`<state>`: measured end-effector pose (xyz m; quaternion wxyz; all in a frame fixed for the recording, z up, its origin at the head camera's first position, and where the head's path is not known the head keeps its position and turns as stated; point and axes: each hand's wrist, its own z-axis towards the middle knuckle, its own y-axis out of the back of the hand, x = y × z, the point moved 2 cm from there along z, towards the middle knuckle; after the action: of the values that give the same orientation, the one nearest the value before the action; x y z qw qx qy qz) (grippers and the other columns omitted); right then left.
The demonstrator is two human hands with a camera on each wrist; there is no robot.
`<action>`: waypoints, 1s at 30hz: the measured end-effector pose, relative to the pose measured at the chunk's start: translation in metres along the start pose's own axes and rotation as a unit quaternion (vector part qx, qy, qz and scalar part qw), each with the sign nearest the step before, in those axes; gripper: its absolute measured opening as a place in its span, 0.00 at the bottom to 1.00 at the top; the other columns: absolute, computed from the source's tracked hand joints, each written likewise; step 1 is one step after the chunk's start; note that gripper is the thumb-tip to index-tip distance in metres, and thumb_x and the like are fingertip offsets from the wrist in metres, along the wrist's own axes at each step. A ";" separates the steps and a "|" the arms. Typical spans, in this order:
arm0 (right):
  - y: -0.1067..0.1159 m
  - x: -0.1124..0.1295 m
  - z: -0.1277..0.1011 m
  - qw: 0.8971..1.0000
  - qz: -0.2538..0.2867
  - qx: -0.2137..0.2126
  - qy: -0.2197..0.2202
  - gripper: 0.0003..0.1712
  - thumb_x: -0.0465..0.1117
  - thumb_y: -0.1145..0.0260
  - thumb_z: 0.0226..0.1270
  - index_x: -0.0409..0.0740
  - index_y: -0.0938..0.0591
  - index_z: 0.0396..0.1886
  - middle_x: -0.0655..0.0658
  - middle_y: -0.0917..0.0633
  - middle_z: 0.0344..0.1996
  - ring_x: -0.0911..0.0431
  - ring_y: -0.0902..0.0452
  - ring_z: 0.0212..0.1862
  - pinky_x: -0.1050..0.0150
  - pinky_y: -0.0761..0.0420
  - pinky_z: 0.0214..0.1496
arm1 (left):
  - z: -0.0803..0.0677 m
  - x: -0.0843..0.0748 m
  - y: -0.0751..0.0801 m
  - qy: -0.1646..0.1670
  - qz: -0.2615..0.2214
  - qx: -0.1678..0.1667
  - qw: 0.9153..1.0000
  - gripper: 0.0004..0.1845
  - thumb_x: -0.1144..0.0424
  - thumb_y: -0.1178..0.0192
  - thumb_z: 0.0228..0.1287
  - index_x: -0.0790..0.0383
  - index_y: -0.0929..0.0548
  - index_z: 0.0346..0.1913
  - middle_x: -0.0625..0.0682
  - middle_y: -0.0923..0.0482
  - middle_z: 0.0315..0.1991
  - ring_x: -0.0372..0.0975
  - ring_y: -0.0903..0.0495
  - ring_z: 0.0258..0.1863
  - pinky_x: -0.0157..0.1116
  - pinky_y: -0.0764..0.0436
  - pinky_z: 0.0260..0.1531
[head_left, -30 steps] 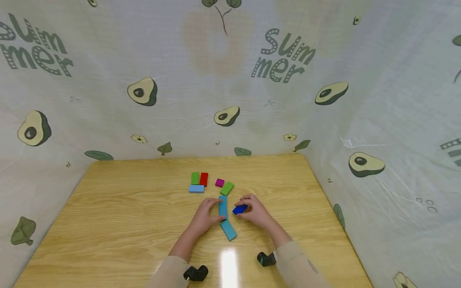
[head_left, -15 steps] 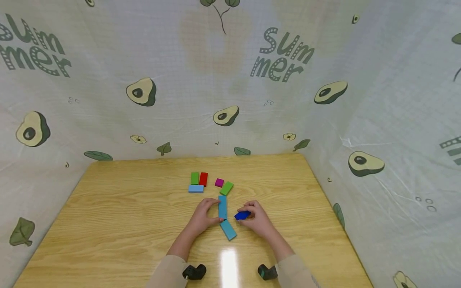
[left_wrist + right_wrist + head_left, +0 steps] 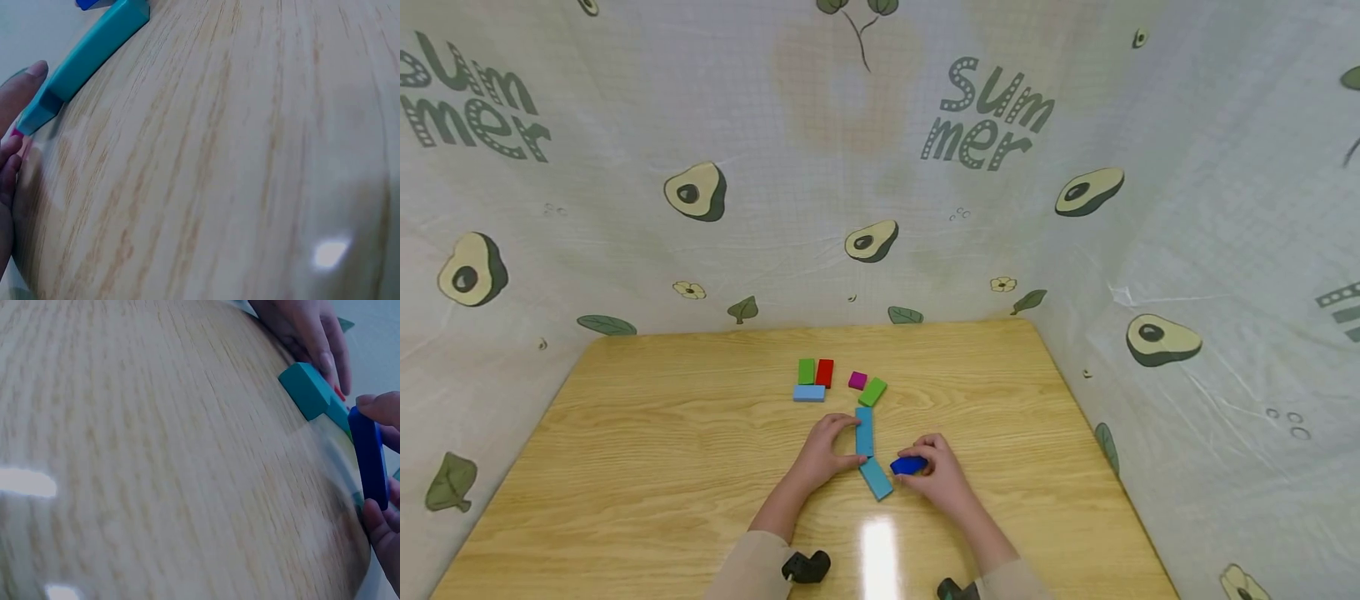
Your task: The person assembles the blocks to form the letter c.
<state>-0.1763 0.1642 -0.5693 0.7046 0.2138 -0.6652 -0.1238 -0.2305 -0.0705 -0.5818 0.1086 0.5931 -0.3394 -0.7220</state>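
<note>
In the head view my left hand [image 3: 820,456] pinches a light blue block [image 3: 864,432] lengthwise, thumb at its near end and fingers at its far end. A second light blue block [image 3: 876,479] touches that near end at an angle, slanting toward me and to the right. My right hand [image 3: 946,483] holds a dark blue block [image 3: 908,466] between thumb and fingertips, just right of the angled block. In the right wrist view the dark blue block [image 3: 369,456] is gripped by its two ends. The left wrist view catches the angled block [image 3: 97,53] near the left thumb.
Beyond the light blue pair lie a slanted green block [image 3: 872,392] and a small magenta block [image 3: 857,381]. Left of them, another green block [image 3: 806,372], a red block [image 3: 824,373] and a paler blue block [image 3: 809,393] form a group. Printed cloth [image 3: 775,208] hangs around the wooden table.
My right hand has moved toward me and slightly right, bringing the dark blue block beside the angled light blue one. The left hand and the lying blocks have stayed in place.
</note>
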 end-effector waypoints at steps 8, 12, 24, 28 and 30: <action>0.000 0.000 -0.001 1.000 0.007 -0.012 -0.016 0.19 0.43 0.21 0.51 0.45 0.13 0.44 0.45 0.30 0.47 0.46 0.31 0.51 0.58 0.23 0.47 | 0.002 -0.003 0.001 -0.004 0.008 -0.003 1.000 0.34 0.49 0.26 0.52 0.55 0.22 0.61 0.56 0.30 0.61 0.54 0.35 0.64 0.55 0.35 0.63; 0.001 0.002 0.007 0.999 0.023 -0.038 -0.019 0.18 0.41 0.20 0.50 0.44 0.13 0.42 0.44 0.30 0.45 0.45 0.31 0.51 0.52 0.23 0.50 | 0.001 -0.004 0.001 -0.001 0.011 -0.003 1.000 0.34 0.48 0.26 0.52 0.55 0.22 0.62 0.56 0.30 0.61 0.54 0.35 0.64 0.55 0.34 0.63; 0.004 0.004 0.033 0.997 0.009 -0.069 0.014 0.16 0.35 0.23 0.52 0.42 0.14 0.42 0.45 0.20 0.45 0.48 0.24 0.49 0.62 0.20 0.43 | 0.001 -0.001 0.000 -0.001 0.015 -0.003 1.000 0.34 0.47 0.26 0.52 0.54 0.22 0.61 0.55 0.30 0.61 0.53 0.35 0.64 0.55 0.35 0.63; 0.006 0.004 0.042 0.998 0.011 -0.065 0.011 0.17 0.34 0.23 0.53 0.41 0.14 0.44 0.45 0.21 0.45 0.50 0.24 0.46 0.67 0.20 0.39 | 0.000 0.000 -0.001 -0.001 0.015 -0.004 1.000 0.34 0.47 0.26 0.51 0.53 0.22 0.61 0.55 0.30 0.61 0.53 0.35 0.63 0.56 0.34 0.62; 0.007 0.004 0.047 0.998 0.011 -0.061 0.013 0.17 0.35 0.24 0.54 0.40 0.14 0.45 0.45 0.21 0.46 0.49 0.24 0.46 0.66 0.20 0.39 | 0.000 0.000 -0.002 -0.001 0.014 -0.005 1.000 0.34 0.47 0.26 0.51 0.53 0.22 0.61 0.55 0.30 0.61 0.54 0.35 0.63 0.56 0.34 0.62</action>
<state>-0.2234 0.1621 -0.5609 0.7265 0.1642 -0.6493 -0.1534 -0.2298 -0.0694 -0.5829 0.1207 0.5870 -0.3443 -0.7227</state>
